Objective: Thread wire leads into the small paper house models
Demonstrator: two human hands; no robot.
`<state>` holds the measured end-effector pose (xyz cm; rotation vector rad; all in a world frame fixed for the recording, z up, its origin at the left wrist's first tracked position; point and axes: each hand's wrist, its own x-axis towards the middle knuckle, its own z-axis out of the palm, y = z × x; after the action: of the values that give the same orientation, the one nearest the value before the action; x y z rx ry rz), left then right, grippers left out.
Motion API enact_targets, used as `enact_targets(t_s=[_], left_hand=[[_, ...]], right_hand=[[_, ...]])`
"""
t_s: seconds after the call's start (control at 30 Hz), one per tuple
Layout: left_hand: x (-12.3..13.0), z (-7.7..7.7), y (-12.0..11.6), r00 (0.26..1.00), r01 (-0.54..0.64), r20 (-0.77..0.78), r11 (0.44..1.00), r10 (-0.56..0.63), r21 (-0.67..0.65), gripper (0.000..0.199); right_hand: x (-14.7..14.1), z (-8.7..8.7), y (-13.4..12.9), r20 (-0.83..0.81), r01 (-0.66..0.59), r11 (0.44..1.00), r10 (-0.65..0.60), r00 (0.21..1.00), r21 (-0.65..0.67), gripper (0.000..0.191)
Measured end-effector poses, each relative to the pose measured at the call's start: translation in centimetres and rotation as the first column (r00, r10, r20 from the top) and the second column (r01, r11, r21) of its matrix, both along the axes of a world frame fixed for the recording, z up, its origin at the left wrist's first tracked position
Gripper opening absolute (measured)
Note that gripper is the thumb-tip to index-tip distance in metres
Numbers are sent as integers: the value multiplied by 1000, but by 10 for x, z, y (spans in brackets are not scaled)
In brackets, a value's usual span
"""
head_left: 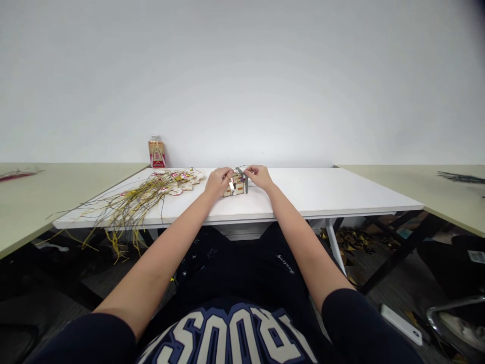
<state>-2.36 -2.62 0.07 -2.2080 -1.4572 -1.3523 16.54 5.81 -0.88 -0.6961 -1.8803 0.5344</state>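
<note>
My left hand (219, 181) is closed, its fingertips pinched by a small white tag-like piece (232, 185). My right hand (259, 176) is also closed in a pinch, holding a thin dark cord (242, 166) that arches over toward the left hand. Between and below the hands stands a small cream box (238, 189) with orange-brown labels on its front. A grey strip (246, 184) stands at the box's right side. The left fingers partly hide the box, and what exactly they grip is too small to make out.
On the white table's (303, 194) left lies a pile of yellow and dark cords (140, 199) with white-and-red tags (176, 181), some hanging over the front edge. A gold-and-red package (156, 153) stands against the wall. Dark strands (460, 177) lie on the right table (382, 177).
</note>
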Motion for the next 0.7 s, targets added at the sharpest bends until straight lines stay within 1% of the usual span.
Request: enact_targets(t_s=[0.23,0.7], left_hand=[[-1,0,1,1000,1,-3,1000,-1,3,34],[-3,-2,3,1000,-8,-15,1000,8,11,35]], right_hand=[[0,-1,2,12,5,1000,-5,1000,-11,21],[1,1,2,57,7,1000,-9,998,27,23]])
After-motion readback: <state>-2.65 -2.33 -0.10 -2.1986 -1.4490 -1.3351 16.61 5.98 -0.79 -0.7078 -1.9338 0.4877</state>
